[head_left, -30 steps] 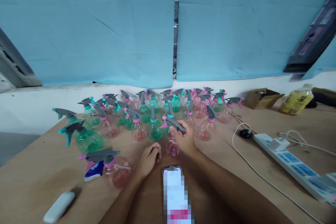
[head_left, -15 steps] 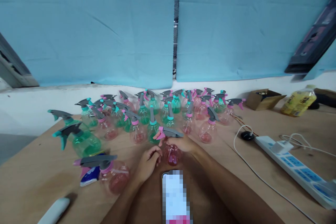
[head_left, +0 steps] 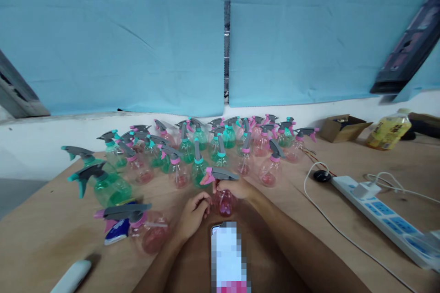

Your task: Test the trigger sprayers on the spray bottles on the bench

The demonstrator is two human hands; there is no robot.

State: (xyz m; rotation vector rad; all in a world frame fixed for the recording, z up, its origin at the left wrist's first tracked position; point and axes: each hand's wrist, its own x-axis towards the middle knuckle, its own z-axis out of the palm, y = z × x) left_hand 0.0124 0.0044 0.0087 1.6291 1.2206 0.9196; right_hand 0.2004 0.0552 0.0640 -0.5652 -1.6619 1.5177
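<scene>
Pink see-through plastic fills my grip: my right hand (head_left: 238,187) is wrapped round the neck of a spray bottle (head_left: 225,205), which stands upright on the wooden table (head_left: 288,219), just beyond the phone (head_left: 225,254). Its grey spray head (head_left: 223,174) sits above my fingers, with the pink nozzle end (head_left: 209,175) pointing to my left. My left hand (head_left: 195,210) is just beside the bottle, fingers loosely curled; I see nothing in it, but I cannot tell whether the palm is bare or whether a fingertip touches the plastic. To handle this well, I'd judge a firm hold at the neck best, since the round body looks thin and smooth and could slip or dent if squeezed. I'd keep it upright and steady from the side with the left fingers, clear of the nozzle. Care is called for at the far side, where a green bottle (head_left: 199,174) stands near my knuckles in front of the crowded rows, and at the near side, where the phone could catch a drip. The larger-looking pink bottle (head_left: 153,233) by my left forearm also asks for a tucked elbow.
</scene>
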